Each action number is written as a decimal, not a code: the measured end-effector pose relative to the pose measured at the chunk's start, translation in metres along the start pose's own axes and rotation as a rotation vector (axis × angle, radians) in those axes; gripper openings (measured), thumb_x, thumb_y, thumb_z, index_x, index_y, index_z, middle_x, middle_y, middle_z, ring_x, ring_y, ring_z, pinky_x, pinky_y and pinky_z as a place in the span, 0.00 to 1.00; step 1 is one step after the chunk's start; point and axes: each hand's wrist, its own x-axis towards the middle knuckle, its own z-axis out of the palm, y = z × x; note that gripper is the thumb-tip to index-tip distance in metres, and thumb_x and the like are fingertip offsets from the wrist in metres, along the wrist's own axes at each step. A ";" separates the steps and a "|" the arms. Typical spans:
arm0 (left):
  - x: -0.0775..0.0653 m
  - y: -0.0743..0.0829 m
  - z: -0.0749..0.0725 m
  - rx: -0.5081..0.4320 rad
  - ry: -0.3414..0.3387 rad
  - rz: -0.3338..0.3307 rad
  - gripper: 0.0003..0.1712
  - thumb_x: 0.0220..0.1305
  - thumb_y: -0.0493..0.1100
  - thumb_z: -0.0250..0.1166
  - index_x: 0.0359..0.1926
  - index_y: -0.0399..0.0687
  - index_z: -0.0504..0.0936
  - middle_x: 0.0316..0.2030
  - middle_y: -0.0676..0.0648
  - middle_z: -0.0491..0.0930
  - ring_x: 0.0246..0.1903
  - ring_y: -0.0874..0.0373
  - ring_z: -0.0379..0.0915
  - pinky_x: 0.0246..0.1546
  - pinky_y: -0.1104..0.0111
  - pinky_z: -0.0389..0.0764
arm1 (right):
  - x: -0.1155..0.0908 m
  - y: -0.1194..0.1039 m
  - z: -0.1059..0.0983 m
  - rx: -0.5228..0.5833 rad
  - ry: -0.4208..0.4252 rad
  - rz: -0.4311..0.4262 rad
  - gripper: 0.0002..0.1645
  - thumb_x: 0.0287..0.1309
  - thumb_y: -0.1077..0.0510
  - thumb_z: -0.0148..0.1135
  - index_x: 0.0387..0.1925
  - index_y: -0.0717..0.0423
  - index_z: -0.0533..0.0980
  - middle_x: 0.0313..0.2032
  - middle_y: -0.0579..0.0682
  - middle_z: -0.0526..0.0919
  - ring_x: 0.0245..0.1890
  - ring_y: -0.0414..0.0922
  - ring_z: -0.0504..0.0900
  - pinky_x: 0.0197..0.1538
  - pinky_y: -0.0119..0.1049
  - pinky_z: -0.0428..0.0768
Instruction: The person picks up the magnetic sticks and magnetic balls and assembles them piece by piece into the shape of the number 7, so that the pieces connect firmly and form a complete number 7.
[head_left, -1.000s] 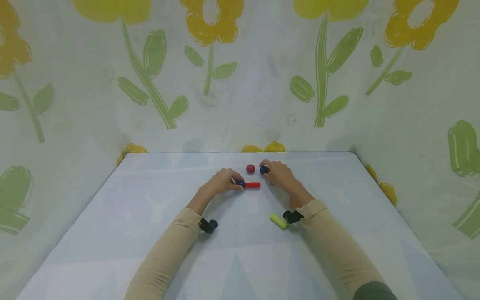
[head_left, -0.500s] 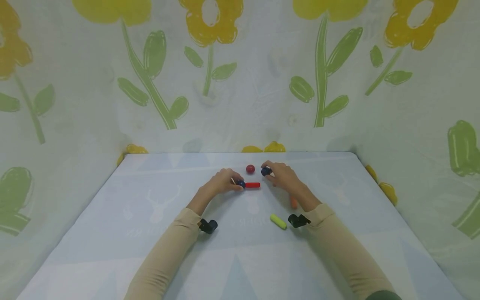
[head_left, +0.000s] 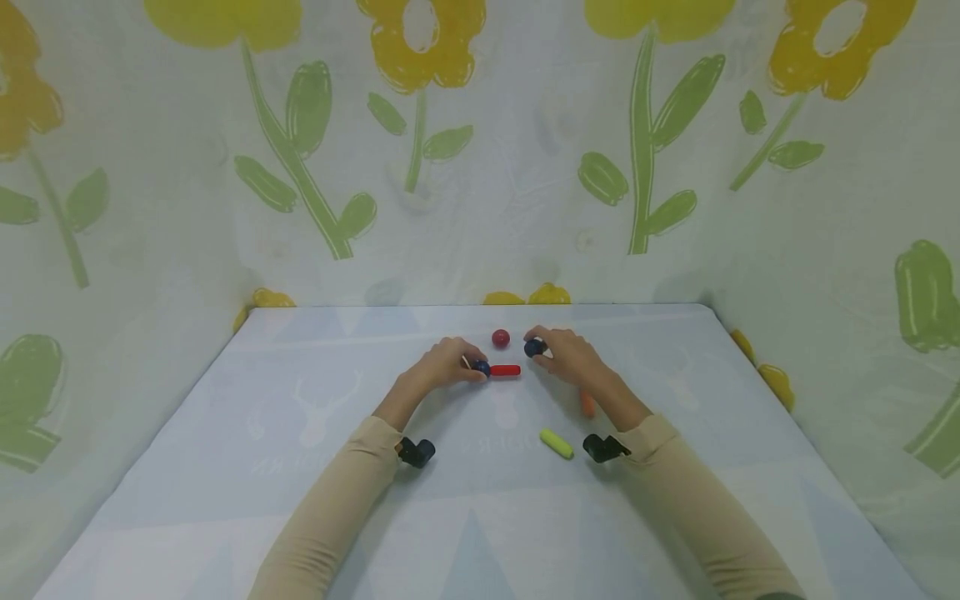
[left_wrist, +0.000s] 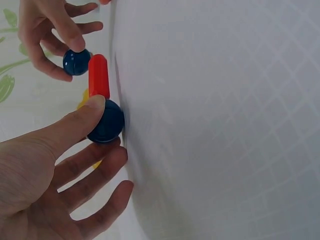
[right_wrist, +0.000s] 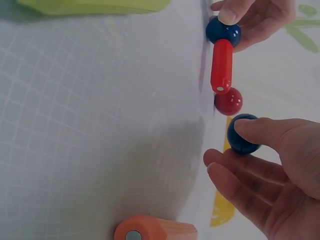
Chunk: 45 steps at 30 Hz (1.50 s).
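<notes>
My left hand (head_left: 447,362) pinches a dark blue ball (left_wrist: 107,125) between thumb and fingers. A red rod (head_left: 506,370) meets that ball end-on and points toward the right; its free end shows a small metallic disc in the right wrist view. My right hand (head_left: 568,352) pinches a second blue ball (right_wrist: 243,134), a short gap from the rod's free end. A red ball (head_left: 501,338) lies on the table just behind the red rod, untouched by either hand.
An orange rod (head_left: 587,404) lies beneath my right forearm, with a metallic disc on its end. Nearer to me is a yellow-green rod (head_left: 557,443). The white table (head_left: 337,500) ends at flower-patterned curtains (head_left: 525,208) at the back and sides.
My right hand, with its blue ball, has shifted slightly right and toward me, away from the red ball. More of the orange rod shows. My left hand stays in place.
</notes>
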 end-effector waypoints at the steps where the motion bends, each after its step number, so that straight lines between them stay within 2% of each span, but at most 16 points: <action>1: 0.000 0.000 0.000 -0.001 0.000 0.000 0.20 0.58 0.47 0.72 0.53 0.52 0.85 0.44 0.50 0.86 0.41 0.58 0.77 0.51 0.65 0.81 | 0.000 0.000 0.000 -0.002 0.002 -0.004 0.28 0.63 0.56 0.65 0.63 0.46 0.70 0.58 0.55 0.80 0.54 0.52 0.80 0.56 0.50 0.80; 3: 0.000 0.000 0.000 -0.003 0.001 -0.001 0.20 0.58 0.47 0.72 0.53 0.53 0.85 0.44 0.50 0.86 0.41 0.58 0.77 0.51 0.65 0.81 | -0.001 0.001 0.001 -0.004 0.004 -0.011 0.27 0.63 0.56 0.65 0.63 0.46 0.70 0.58 0.54 0.81 0.57 0.53 0.79 0.59 0.53 0.78; 12: 0.000 -0.001 0.001 -0.001 0.004 -0.006 0.21 0.58 0.47 0.72 0.53 0.53 0.85 0.44 0.51 0.86 0.40 0.58 0.77 0.50 0.65 0.81 | -0.007 -0.002 0.000 -0.005 -0.020 -0.016 0.27 0.63 0.56 0.65 0.63 0.46 0.70 0.58 0.55 0.80 0.58 0.53 0.78 0.61 0.53 0.77; 22: 0.000 -0.001 0.000 -0.003 0.011 0.008 0.20 0.58 0.47 0.72 0.53 0.52 0.85 0.44 0.50 0.85 0.40 0.58 0.77 0.50 0.65 0.81 | -0.015 -0.003 0.001 -0.007 -0.039 -0.032 0.26 0.63 0.56 0.64 0.62 0.48 0.71 0.56 0.55 0.82 0.56 0.53 0.79 0.60 0.52 0.77; 30: 0.000 -0.002 0.001 -0.007 0.007 0.006 0.20 0.58 0.47 0.72 0.53 0.52 0.85 0.44 0.50 0.85 0.40 0.58 0.77 0.51 0.65 0.81 | -0.017 -0.004 0.004 0.010 -0.073 -0.014 0.26 0.64 0.55 0.63 0.62 0.47 0.71 0.57 0.55 0.81 0.57 0.53 0.79 0.61 0.53 0.76; 45: -0.001 0.000 0.000 0.005 0.009 0.019 0.21 0.58 0.47 0.72 0.53 0.51 0.85 0.44 0.50 0.86 0.40 0.59 0.77 0.50 0.65 0.81 | -0.021 -0.001 0.009 0.012 -0.055 -0.031 0.26 0.63 0.55 0.65 0.62 0.46 0.72 0.55 0.54 0.82 0.51 0.51 0.80 0.59 0.50 0.79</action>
